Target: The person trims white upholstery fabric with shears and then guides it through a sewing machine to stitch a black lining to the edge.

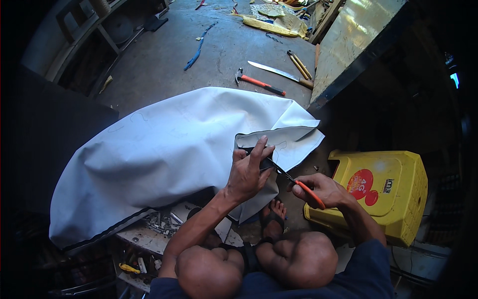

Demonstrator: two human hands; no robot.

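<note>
A large white sheet of fabric (pixel 144 144) with dark edging spreads across the work surface. My left hand (pixel 251 167) grips a folded corner of it at a black piece (pixel 245 150), index finger raised over the fold. My right hand (pixel 321 189) is closed on orange-handled scissors (pixel 311 194); their dark blades point up-left to the black piece just beside my left fingers. Whether the blades touch it I cannot tell. My bare knees and a sandalled foot (pixel 273 219) show below the fabric.
Beyond the fabric lie a claw hammer (pixel 261 83), a long knife (pixel 279 71), pincers (pixel 298 65), a blue strip (pixel 196 50) and scraps. A yellow plastic stool or bin (pixel 398 199) is at right, a wooden board (pixel 353 37) upper right, metal bits (pixel 164 224) lower left.
</note>
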